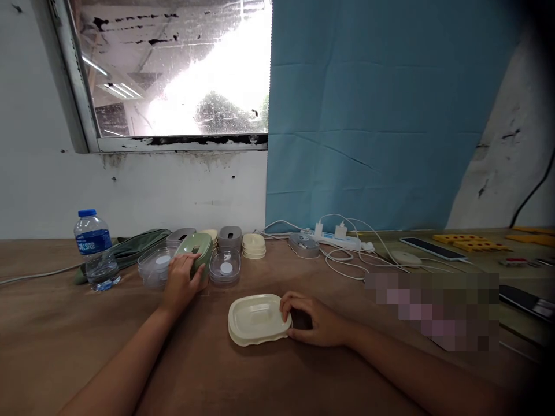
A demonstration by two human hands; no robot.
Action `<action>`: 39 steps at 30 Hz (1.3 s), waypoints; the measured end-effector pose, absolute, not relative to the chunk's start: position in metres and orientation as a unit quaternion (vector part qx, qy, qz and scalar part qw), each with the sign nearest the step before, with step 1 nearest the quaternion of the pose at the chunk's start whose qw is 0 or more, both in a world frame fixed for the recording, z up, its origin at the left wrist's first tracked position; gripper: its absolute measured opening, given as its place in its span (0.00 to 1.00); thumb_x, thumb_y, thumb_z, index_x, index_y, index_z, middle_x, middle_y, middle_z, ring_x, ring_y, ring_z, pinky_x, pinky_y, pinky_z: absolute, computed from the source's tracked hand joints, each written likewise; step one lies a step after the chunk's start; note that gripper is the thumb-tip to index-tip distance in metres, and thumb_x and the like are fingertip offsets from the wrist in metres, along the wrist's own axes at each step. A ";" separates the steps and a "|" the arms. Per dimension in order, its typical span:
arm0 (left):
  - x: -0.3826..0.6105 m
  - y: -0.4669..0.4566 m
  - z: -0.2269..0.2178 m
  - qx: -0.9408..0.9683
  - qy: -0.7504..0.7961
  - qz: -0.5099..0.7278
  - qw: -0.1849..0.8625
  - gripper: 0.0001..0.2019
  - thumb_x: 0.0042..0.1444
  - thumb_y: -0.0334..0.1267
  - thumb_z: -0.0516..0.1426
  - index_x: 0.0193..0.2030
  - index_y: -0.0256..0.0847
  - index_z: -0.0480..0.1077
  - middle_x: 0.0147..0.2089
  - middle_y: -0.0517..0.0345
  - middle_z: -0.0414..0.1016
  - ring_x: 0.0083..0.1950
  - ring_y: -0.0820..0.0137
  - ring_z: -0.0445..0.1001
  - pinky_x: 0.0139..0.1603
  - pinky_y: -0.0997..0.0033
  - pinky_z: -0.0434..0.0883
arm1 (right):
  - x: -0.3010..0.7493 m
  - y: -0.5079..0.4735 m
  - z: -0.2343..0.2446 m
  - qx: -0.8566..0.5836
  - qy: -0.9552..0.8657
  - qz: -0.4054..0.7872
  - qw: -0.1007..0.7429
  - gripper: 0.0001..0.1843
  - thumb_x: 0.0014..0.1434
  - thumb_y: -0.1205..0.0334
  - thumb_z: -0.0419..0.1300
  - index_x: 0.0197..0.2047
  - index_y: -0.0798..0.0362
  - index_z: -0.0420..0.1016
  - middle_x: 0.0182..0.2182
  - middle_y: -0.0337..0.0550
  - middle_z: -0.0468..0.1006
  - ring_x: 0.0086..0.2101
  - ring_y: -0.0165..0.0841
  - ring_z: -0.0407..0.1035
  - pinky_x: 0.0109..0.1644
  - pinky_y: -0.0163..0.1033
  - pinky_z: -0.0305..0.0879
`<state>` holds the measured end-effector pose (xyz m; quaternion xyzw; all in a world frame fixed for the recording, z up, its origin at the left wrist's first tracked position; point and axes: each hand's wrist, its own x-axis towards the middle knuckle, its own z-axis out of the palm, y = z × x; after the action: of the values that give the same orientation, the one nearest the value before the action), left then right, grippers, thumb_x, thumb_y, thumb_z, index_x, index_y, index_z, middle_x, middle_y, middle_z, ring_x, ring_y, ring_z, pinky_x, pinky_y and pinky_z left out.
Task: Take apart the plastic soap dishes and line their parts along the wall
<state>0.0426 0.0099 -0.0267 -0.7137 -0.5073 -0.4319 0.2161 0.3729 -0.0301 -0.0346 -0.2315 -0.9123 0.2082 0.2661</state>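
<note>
Head view: right fingers (288, 304) clamp a cream, round-cornered, shallow tray (256, 319); left fingers (180, 263) grip a sage-green container (202, 244).

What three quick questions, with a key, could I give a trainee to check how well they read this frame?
1. Multiple choice: what is the right grip on?
A) a phone
B) a cream piece
C) a power strip

2. Fill in the colour: the left grip is on a ____ container.

3. True or false: the blue-capped bottle stands to the left of both grips.

Key:
1: B, at its right edge.
2: green.
3: true.
</note>
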 end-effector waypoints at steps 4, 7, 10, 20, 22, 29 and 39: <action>0.062 -0.008 -0.014 -0.723 -0.447 -0.502 0.159 0.13 0.54 0.38 0.53 0.46 0.38 0.67 0.45 0.50 0.71 0.52 0.61 0.65 0.55 0.56 0.58 | 0.374 -0.032 -0.033 -0.211 -0.917 0.201 0.272 0.13 0.49 0.57 0.61 0.37 0.53 0.67 0.39 0.45 0.66 0.39 0.34 0.64 0.45 0.39 0.61; 0.077 -0.023 -0.008 -0.778 -0.371 -0.508 0.016 0.13 0.53 0.38 0.55 0.46 0.40 0.68 0.46 0.51 0.71 0.52 0.63 0.65 0.53 0.61 0.63 | 0.377 -0.031 -0.032 -0.227 -0.891 0.158 0.359 0.23 0.50 0.54 0.59 0.48 0.51 0.61 0.43 0.47 0.62 0.39 0.35 0.61 0.41 0.40 0.62; 0.089 -0.032 -0.006 -0.839 -0.279 -0.449 -0.130 0.13 0.50 0.36 0.58 0.44 0.40 0.70 0.44 0.51 0.73 0.50 0.65 0.67 0.52 0.63 0.65 | 0.380 -0.028 -0.032 -0.260 -0.850 0.108 0.445 0.28 0.52 0.53 0.55 0.55 0.50 0.54 0.45 0.48 0.59 0.38 0.36 0.60 0.44 0.43 0.61; 0.099 -0.039 -0.010 -0.883 -0.208 -0.303 -0.294 0.15 0.40 0.35 0.65 0.39 0.42 0.76 0.36 0.51 0.77 0.42 0.64 0.71 0.47 0.63 0.67 | 0.378 -0.030 -0.032 -0.271 -0.908 0.173 0.268 0.41 0.45 0.53 0.64 0.60 0.48 0.53 0.59 0.50 0.48 0.58 0.44 0.46 0.59 0.47 0.48; 0.099 -0.040 -0.010 -0.887 -0.217 -0.279 -0.296 0.14 0.39 0.36 0.65 0.38 0.43 0.76 0.35 0.52 0.78 0.42 0.64 0.72 0.47 0.63 0.67 | 0.377 -0.033 -0.030 -0.271 -0.917 0.180 0.233 0.43 0.43 0.53 0.65 0.61 0.47 0.52 0.60 0.49 0.46 0.59 0.44 0.45 0.60 0.47 0.47; 0.101 -0.041 -0.012 -0.908 -0.216 -0.232 -0.275 0.12 0.41 0.39 0.63 0.36 0.44 0.76 0.36 0.54 0.78 0.42 0.65 0.72 0.46 0.65 0.67 | 0.376 -0.035 -0.028 -0.279 -0.926 0.195 0.161 0.46 0.44 0.51 0.64 0.63 0.46 0.48 0.63 0.48 0.41 0.60 0.45 0.43 0.60 0.49 0.46; 0.105 -0.043 -0.010 -0.878 -0.283 -0.337 -0.187 0.11 0.55 0.38 0.53 0.42 0.42 0.72 0.50 0.51 0.70 0.54 0.65 0.66 0.55 0.63 0.62 | 0.377 -0.036 -0.025 -0.274 -0.935 0.186 0.127 0.42 0.49 0.52 0.61 0.64 0.46 0.46 0.63 0.47 0.40 0.61 0.42 0.41 0.61 0.47 0.45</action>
<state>0.1053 -0.0429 -0.0104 -0.8782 -0.2831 -0.3372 -0.1869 0.3773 -0.0359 -0.0245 -0.2744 -0.9348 0.1864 0.1267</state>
